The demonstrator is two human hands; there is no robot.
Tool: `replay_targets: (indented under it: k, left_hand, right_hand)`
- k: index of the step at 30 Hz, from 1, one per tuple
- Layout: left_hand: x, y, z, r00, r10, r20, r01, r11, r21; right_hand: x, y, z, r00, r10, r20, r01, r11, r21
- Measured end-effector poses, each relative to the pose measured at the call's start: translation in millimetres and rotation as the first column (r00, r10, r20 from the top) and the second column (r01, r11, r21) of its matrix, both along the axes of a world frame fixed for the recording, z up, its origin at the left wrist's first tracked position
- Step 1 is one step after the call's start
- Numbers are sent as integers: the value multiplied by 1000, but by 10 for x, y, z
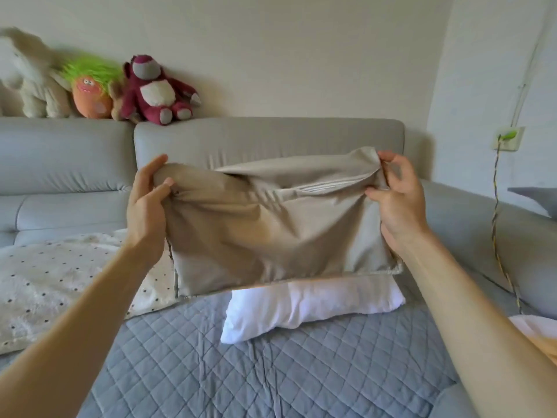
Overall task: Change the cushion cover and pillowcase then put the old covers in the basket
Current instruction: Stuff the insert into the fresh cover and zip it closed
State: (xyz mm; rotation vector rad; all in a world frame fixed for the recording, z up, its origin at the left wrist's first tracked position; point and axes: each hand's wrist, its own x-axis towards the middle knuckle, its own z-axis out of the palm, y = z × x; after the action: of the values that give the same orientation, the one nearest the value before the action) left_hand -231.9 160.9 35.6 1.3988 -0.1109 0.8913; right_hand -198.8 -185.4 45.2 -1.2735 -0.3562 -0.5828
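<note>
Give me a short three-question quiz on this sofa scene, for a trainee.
1. True or false: the left hand and the right hand both grip the beige cover.
2. The white pillow rests on: A) the blue quilted mat; B) a wooden floor; C) a chair.
3. Fill in: the dark red soft toy sits on top of the ____ of the sofa.

Key: 1 true; 2 A; 3 back.
</note>
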Motion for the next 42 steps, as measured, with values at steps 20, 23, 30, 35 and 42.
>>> replay_targets:
  k: [20,23,30,35,42]
  left_hand:
    - [159,-54,-2072,532,-314,-787,238,947,-217]
    - [-21,-33,-1986,638,-228,-736,266,962,-68]
    - [-472,119,-924,790,-377,-484,255,919,-302]
    - [-241,221,-607,838,-527,-144,302,666,-682]
    - [742,71,-491,875,-466,-127,300,731,-613]
  right_hand:
    - [205,-460,-1724,832,-354,-427,-93,670,-737]
    - [81,-412,-1573,866,-431,-254,159,717,-678]
    - [-187,-279,-707,906,75,-417,-19,990,138]
    - [-8,18,-395,871,277,-406,-161,941,297]
    - [1009,441,-35,892,172,-418,-140,984,106]
